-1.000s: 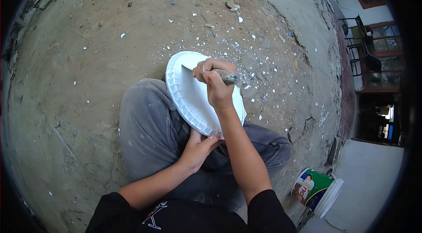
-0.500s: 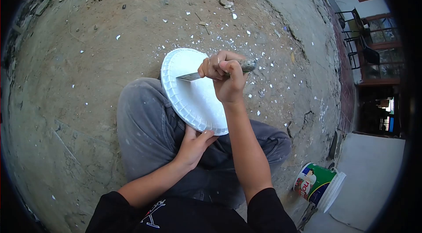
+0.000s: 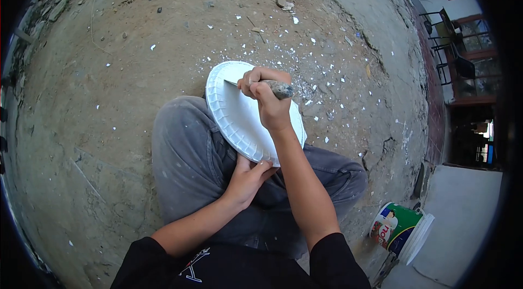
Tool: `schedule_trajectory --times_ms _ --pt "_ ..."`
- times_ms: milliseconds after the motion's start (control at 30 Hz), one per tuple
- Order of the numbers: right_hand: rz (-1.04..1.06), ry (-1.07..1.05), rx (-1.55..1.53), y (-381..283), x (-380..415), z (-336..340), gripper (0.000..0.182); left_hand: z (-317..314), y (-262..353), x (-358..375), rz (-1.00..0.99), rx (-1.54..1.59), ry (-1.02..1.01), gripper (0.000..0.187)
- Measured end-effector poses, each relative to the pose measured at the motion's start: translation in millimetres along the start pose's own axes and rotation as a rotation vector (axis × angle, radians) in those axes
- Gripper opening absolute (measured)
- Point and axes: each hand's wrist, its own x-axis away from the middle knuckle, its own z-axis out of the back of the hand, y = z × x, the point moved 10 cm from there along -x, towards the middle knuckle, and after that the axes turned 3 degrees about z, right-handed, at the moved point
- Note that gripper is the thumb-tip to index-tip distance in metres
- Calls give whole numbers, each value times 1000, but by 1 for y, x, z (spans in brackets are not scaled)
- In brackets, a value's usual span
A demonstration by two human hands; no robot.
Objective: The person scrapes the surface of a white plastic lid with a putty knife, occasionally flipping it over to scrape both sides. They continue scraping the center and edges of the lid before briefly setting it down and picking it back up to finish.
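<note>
A round white bucket lid (image 3: 239,120) with a ribbed rim leans over my crossed legs. My left hand (image 3: 248,177) is closed on its near edge, thumb on top and the other fingers mostly hidden beneath. In my right hand (image 3: 267,92) is a scraper (image 3: 281,89) with a thick, worn, speckled handle. Its thin blade points left and meets the lid's surface near the far-left rim; most of the blade is covered by my fingers. My right wrist and forearm hide part of the lid's right side.
White flakes (image 3: 313,87) are scattered over the dirt ground beyond and right of the lid. A green and white bucket (image 3: 400,229) lies tipped at lower right beside a pale wall. Black chairs (image 3: 463,65) stand at far right near a doorway. Cracks cross the ground.
My right hand has shifted slightly left and turned, bringing the scraper's blade nearer the far rim, with less blade showing. The left hand keeps its hold. The whole view has shifted slightly.
</note>
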Motion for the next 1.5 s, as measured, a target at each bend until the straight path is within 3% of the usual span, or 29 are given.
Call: schedule_trajectory --times_ms 133,267,400,600,767,900,967,1133,1333,1367,1500 --pt "-55 -89 -99 -20 14 -15 25 0 0 1 24 14 32 65" --pt "17 7 -117 -16 11 3 27 -1 2 -1 3 -5 -22 64" --pt "-58 42 -225 -11 0 10 26 -3 4 0 -9 18 -20 67" --pt "-114 -94 -275 -34 44 20 28 -2 4 4 10 47 33 72" --pt "7 70 -195 -48 70 25 30 3 0 -1 6 10 10 69" --pt "82 62 -62 -37 50 32 33 0 4 1 -9 23 17 65" --pt "-24 102 -216 -25 46 47 29 3 1 0 -19 39 5 66" --pt "-62 18 -190 -40 59 33 27 0 4 2 -25 40 10 65" --pt "103 70 114 -45 73 23 30 3 -3 1 17 24 0 64" --pt "132 112 108 -44 69 23 38 4 -3 0 16 28 -8 64" --pt "45 107 18 -40 59 36 38 3 -1 1 -5 35 -3 66"
